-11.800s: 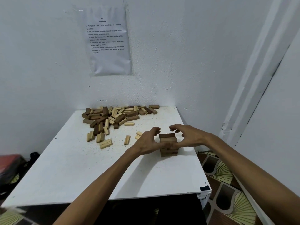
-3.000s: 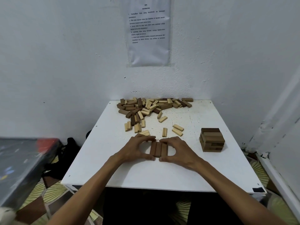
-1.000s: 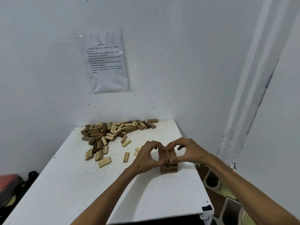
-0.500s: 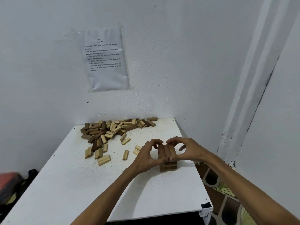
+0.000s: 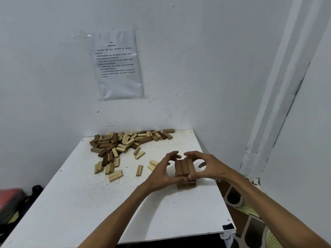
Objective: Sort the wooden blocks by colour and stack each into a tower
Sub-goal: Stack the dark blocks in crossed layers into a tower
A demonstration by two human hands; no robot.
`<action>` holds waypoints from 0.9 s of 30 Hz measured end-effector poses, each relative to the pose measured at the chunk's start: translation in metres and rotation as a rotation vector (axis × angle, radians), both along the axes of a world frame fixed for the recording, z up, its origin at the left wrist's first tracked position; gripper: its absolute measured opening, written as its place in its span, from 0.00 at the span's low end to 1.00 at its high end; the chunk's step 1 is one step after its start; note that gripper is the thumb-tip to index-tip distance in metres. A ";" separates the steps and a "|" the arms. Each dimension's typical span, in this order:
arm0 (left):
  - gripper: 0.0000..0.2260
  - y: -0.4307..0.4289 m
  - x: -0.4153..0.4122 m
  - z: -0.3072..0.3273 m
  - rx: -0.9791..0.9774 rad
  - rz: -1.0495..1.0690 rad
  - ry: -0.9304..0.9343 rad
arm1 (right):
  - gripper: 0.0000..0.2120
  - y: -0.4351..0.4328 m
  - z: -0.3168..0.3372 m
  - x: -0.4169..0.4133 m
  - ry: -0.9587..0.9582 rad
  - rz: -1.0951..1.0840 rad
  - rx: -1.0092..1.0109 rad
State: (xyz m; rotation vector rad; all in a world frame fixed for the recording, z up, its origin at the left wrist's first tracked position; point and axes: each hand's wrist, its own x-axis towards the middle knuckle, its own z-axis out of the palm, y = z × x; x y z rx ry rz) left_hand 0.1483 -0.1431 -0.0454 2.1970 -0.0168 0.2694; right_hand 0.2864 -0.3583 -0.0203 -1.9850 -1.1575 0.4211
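Note:
A short tower of dark brown blocks (image 5: 186, 185) stands near the right edge of the white table (image 5: 107, 203). Its top layer is three dark blocks (image 5: 184, 168) side by side, pointing away from me. My left hand (image 5: 161, 174) and my right hand (image 5: 209, 167) cup this layer from both sides, thumbs at its near end and fingers curved over its far end. A mixed pile of dark and light blocks (image 5: 125, 142) lies at the back of the table by the wall. Several loose light blocks (image 5: 115, 175) lie in front of the pile.
A printed sheet (image 5: 118, 65) is stuck to the white wall behind the table. A corner and door frame rise close on the right. A red object (image 5: 9, 196) sits low at the far left. Patterned floor (image 5: 241, 203) shows past the table's right edge.
Three dark blocks lined up at the table's middle now lie on top of the tower at the right. Over the last half second my fingers have loosened a little around that layer.

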 end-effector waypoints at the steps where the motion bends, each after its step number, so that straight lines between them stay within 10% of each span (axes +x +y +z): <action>1: 0.45 0.001 -0.001 -0.001 -0.006 -0.011 0.014 | 0.43 -0.001 -0.001 0.000 0.012 0.007 -0.016; 8: 0.52 -0.001 -0.008 -0.014 -0.113 -0.016 0.055 | 0.54 -0.005 -0.021 -0.003 0.089 0.010 -0.052; 27: 0.41 -0.006 -0.005 -0.025 -0.176 0.097 -0.002 | 0.45 -0.002 -0.038 -0.004 0.174 -0.069 0.059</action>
